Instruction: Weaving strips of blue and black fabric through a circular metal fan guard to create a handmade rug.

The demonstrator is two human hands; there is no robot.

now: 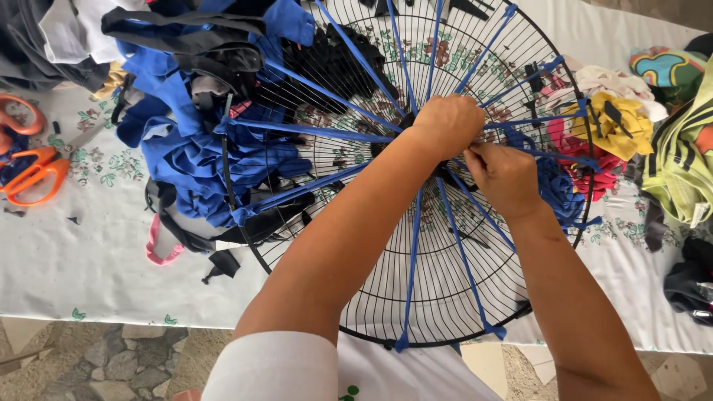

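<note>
On round wire grille (445, 297) — blue fabric strips (319, 132)

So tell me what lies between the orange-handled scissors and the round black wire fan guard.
In the head view, a heap of blue fabric scraps lies between the orange-handled scissors and the round black wire fan guard, overlapping the guard's left rim.

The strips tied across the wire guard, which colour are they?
Blue; the strips on the black guard show plainly in the head view.
</note>
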